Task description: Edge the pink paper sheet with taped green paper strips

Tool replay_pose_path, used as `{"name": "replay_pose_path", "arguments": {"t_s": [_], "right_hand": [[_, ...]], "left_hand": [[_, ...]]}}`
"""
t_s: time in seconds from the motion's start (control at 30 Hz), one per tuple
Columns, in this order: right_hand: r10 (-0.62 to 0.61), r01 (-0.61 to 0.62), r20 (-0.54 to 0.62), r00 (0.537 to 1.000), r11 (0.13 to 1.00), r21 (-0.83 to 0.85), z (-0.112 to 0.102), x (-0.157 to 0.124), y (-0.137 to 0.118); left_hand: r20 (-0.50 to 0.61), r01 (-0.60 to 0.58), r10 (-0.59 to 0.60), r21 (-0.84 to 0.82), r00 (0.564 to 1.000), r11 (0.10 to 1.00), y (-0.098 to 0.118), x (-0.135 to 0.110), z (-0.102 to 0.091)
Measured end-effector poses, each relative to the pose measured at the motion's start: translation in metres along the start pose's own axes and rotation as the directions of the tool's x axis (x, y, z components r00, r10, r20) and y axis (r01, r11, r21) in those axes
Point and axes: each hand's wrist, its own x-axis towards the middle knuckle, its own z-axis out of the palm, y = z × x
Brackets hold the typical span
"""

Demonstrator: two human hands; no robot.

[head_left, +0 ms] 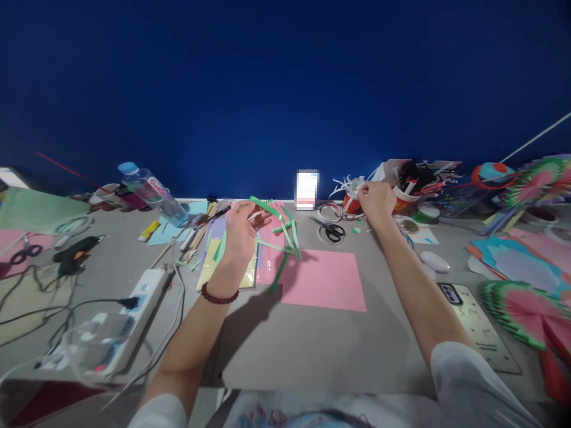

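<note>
My left hand is raised above the table, fingers closed on a bundle of green paper strips that hang down to the right over a stack of coloured paper sheets. My right hand reaches far back to a red paper cup stuffed with white paper scraps, its fingers pinched at the cup's rim; what they hold I cannot make out. A pink square sheet lies between my arms, and black-handled scissors lie just left of the cup.
A plastic water bottle lies tilted at the back left. A glue gun, a power strip and tangled cables fill the left. A phone, folded paper fans and coloured sheets are on the right.
</note>
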Motion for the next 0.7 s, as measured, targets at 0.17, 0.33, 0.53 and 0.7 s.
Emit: {"name": "replay_pose_path", "arguments": {"t_s": [0.17,0.33,0.53,0.7], "right_hand": [[0.035,-0.029,0.077,0.996,0.997,-0.078,-0.007,0.006,-0.002],[0.05,-0.038,0.12,0.992,0.994,-0.104,-0.017,0.005,0.001],[-0.052,0.051,0.003,0.999,0.994,0.098,-0.036,-0.016,-0.009],[-0.499,0.189,0.147,0.854,0.56,0.806,-0.05,-0.052,-0.046]], "left_hand": [[0.02,0.014,-0.013,-0.009,1.0,1.0,0.0,0.0,-0.001],[0.013,0.032,-0.032,-0.021,0.999,0.999,0.001,-0.002,0.001],[0.055,0.133,-0.13,-0.069,0.99,0.989,0.005,-0.007,0.004],[0.088,0.301,-0.291,-0.137,0.953,0.944,0.005,-0.008,0.008]]}}
